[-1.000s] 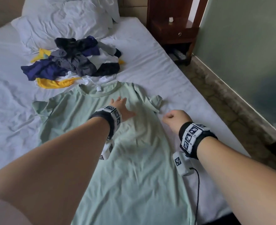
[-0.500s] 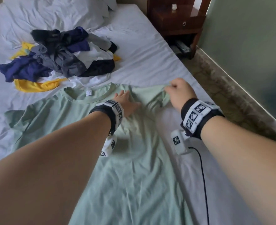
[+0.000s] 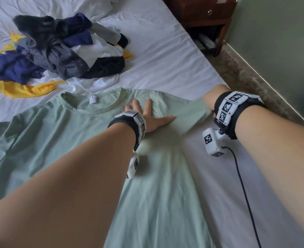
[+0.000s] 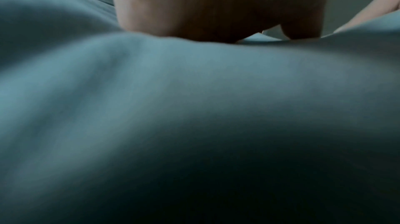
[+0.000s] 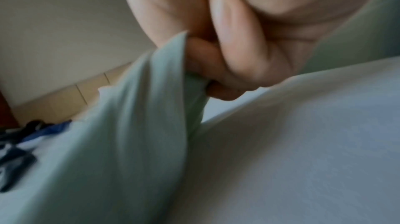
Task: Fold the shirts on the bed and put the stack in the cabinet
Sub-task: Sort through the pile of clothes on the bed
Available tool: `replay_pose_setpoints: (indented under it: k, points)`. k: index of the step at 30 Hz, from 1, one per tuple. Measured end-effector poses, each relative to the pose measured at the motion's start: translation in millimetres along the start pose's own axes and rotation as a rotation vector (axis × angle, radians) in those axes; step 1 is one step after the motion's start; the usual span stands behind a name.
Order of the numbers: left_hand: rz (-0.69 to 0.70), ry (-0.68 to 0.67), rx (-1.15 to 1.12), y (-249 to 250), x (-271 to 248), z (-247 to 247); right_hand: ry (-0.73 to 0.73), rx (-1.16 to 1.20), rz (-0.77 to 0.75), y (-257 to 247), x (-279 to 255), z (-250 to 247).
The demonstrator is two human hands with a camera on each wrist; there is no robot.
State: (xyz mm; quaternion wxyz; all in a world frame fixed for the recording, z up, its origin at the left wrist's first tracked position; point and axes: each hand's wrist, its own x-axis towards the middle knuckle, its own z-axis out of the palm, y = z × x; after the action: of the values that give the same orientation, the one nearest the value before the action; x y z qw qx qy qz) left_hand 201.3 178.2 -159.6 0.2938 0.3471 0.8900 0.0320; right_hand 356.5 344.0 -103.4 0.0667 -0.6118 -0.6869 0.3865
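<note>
Left hand (image 3: 152, 119): flat, fingers straight and spread, pressed palm-down on green shirt (image 3: 153, 185) just right of collar (image 3: 92, 106); grasps nothing. Left wrist view: heel of hand (image 4: 216, 5) sunk into green cloth (image 4: 173, 107). Right hand (image 3: 210, 99): clenched on end of right sleeve (image 3: 192, 111), at right of collar; right wrist view: fingers (image 5: 233, 39) curled, sleeve edge (image 5: 164, 80) pinched and drawn taut off sheet (image 5: 303, 142). Shirt: spread front-up on bed (image 3: 165, 56), collar toward headboard end, body running down from collar to bottom edge of head view. White label (image 3: 93, 100) inside back of collar: print present, too small to read. Pile of unfolded clothes (image 3: 61, 51) beyond collar, up and to left: navy, grey, black, white and yellow pieces; white piece lies just beside collar. Wristbands (image 3: 231, 108) on both wrists: square black-and-white marker patterns, tiny characters beside them, not legible. Black cable (image 3: 244, 190) from right wrist unit, well right of collar. Wooden nightstand (image 3: 201, 13) far up and to right of collar, beside bed; cabinet not identifiable with certainty.
</note>
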Motion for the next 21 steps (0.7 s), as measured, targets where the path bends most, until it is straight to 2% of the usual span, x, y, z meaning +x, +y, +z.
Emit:
replay_pose_setpoints:
  k: [3, 6, 10, 15, 18, 21]
  points:
    - [-0.008, 0.014, 0.024, 1, 0, 3, -0.084, 0.119, 0.067, 6, -6, 4]
    - [-0.005, 0.033, 0.044, 2, -1, 3, -0.15, 0.161, 0.07, 20, -17, 8]
    - [-0.01, 0.047, 0.041, 3, -4, 5, -0.177, 0.13, 0.025, 28, -23, 11]
    - [-0.011, 0.047, 0.043, 3, -3, 6, -0.151, 0.25, -0.018, 26, -26, 8]
    - [-0.015, 0.054, 0.038, 4, -3, 7, -0.133, 0.37, 0.075, 14, -37, 0]
    - [-0.014, 0.052, 0.04, 4, -4, 5, -0.15, 0.275, 0.201, 15, -42, -5]
